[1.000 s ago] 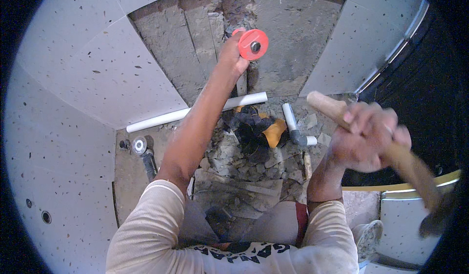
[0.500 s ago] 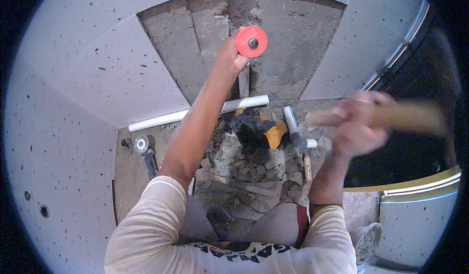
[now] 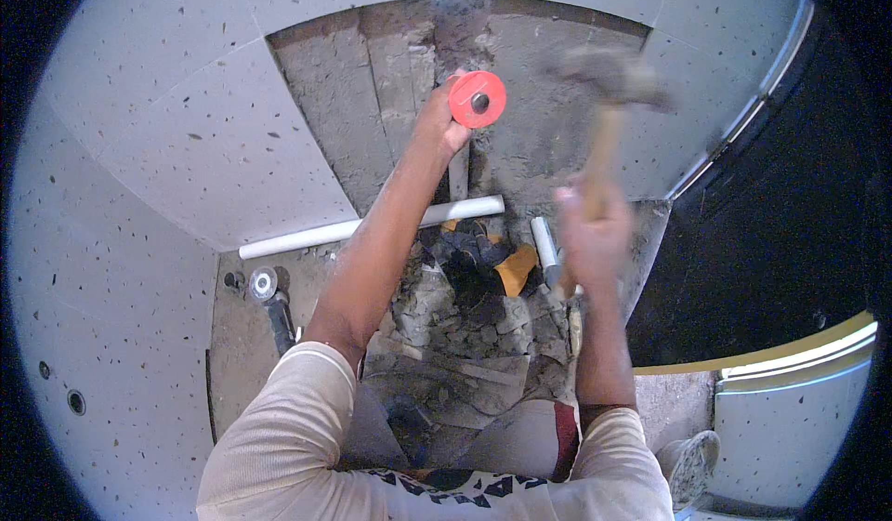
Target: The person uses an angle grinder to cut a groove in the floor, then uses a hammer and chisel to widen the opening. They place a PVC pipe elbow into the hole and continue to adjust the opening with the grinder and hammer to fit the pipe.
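My left hand (image 3: 448,129) is closed around a chisel (image 3: 480,101) with a round red hand guard, its metal striking end facing me. The chisel's tip is hidden behind the guard, against or near the bare cement patch (image 3: 548,140) in the wall. To the right, my right hand (image 3: 596,233) grips the wooden handle of a hammer (image 3: 605,154). Its blurred head is raised in front of the patch, right of the chisel and apart from it. Below my left hand, a grey pipe (image 3: 459,177) runs down the wall.
A long white pipe (image 3: 469,208) lies along the wall's foot, near a dark and yellow cloth-like heap (image 3: 516,270) and broken rubble (image 3: 423,321). A shorter white pipe (image 3: 544,238) lies right. An angle grinder (image 3: 276,312) is at left, a black panel (image 3: 753,251) and bucket (image 3: 689,465) at right.
My right hand has moved left and slightly down, and the hammer has swung from pointing right to upright before the wall. My left hand still holds the chisel in nearly the same place.
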The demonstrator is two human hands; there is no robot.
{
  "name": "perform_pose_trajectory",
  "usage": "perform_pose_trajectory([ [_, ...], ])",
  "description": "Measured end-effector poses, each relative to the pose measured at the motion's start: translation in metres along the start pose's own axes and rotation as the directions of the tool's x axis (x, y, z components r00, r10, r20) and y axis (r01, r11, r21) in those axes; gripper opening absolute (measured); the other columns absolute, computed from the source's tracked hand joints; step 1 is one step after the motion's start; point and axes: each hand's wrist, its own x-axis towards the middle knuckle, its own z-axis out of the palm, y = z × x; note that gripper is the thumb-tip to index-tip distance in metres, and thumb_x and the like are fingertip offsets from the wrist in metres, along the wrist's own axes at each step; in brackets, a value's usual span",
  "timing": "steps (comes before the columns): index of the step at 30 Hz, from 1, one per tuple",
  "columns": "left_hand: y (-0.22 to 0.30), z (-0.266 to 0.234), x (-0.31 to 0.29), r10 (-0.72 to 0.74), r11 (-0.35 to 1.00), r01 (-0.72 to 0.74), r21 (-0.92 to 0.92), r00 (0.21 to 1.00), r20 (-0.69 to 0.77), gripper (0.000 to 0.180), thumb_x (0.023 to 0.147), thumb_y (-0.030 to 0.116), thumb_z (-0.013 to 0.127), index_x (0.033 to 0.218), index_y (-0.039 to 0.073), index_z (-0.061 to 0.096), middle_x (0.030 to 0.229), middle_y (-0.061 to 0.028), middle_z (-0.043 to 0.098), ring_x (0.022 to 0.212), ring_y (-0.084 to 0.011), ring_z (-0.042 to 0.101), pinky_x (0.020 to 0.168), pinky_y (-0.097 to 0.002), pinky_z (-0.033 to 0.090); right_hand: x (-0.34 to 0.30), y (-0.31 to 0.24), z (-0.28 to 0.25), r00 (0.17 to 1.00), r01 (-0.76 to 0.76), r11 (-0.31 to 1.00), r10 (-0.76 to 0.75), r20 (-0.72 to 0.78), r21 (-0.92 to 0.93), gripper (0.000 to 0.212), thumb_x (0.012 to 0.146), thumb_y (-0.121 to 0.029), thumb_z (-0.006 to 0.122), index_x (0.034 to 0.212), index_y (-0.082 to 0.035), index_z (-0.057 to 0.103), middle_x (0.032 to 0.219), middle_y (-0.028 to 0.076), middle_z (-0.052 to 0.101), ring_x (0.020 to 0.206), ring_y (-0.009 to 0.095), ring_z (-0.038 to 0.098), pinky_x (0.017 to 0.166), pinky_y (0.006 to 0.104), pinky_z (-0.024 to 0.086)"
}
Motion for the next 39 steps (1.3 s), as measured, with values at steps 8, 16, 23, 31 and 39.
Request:
perform_pose_trajectory([
  [8, -0.013, 0.007, -0.003, 0.016, 0.998, -0.019, -0.059, 0.998, -0.065, 0.008, 0.096, 0.01, 0.061, 0.102, 0.007, 0.056, 0.097, -0.0092, 0.064, 0.088, -0.0219, 0.066, 0.082, -0.0394, 0.058, 0.039, -0.06, -0.08, 0.588, 0.801, 0.301, -0.562, -0.582, 0.518, 0.015, 0.1, -0.029, 0.05, 0.103, -0.015, 0.046, 0.074, -0.001, 0.044, 0.059, 0.012, 0.041, 0.05, 0.0251, 0.042],
  [16, -0.014, 0.017, -0.013, 0.051, 0.997, -0.044, 0.066, 0.993, -0.106, 0.012, 0.099, 0.015, 0.057, 0.105, 0.005, 0.056, 0.098, -0.0093, 0.064, 0.088, -0.0227, 0.066, 0.082, -0.0394, 0.057, -0.005, 0.039, 0.045, 0.984, -0.005, 0.994, 0.025, 0.177, -0.113, 0.018, 0.094, -0.026, 0.059, 0.105, -0.013, 0.051, 0.075, 0.001, 0.048, 0.06, 0.011, 0.045, 0.051, 0.0283, 0.043],
  [23, -0.011, -0.025, 0.014, 0.216, 0.69, -0.315, 0.652, 0.949, 0.23, 0.014, 0.099, 0.013, 0.057, 0.109, 0.003, 0.058, 0.102, -0.0111, 0.066, 0.09, -0.0234, 0.066, 0.084, -0.0408, 0.057, 0.055, -0.058, -0.106, 0.916, 0.4, 0.42, -0.194, -0.35, 0.815, 0.024, 0.089, -0.023, 0.067, 0.106, -0.011, 0.056, 0.076, 0.002, 0.051, 0.06, 0.011, 0.048, 0.052, 0.0311, 0.045],
  [31, -0.024, 0.014, -0.012, 0.025, 0.998, -0.03, -0.047, 0.993, -0.114, 0.01, 0.098, 0.015, 0.06, 0.104, 0.008, 0.057, 0.098, -0.0076, 0.064, 0.09, -0.0217, 0.065, 0.085, -0.0398, 0.055, 0.028, -0.047, -0.054, 0.77, 0.631, 0.38, -0.415, -0.484, 0.677, 0.02, 0.093, -0.022, 0.063, 0.103, -0.013, 0.048, 0.074, 0.0, 0.048, 0.057, 0.009, 0.045, 0.049, 0.0288, 0.047],
  [39, -0.022, 0.003, 0.001, 0.001, 0.987, -0.032, -0.156, 0.981, -0.196, 0.021, 0.103, 0.022, 0.044, 0.107, 0.005, 0.055, 0.103, -0.0144, 0.065, 0.096, -0.0301, 0.065, 0.09, -0.0503, 0.054, -0.019, -0.012, -0.007, 0.997, -0.073, 0.74, 0.069, 0.032, 0.669, 0.028, 0.091, -0.006, 0.062, 0.114, -0.006, 0.047, 0.066, 0.002, 0.052, 0.047, 0.009, 0.049, 0.041, 0.0262, 0.042],
])
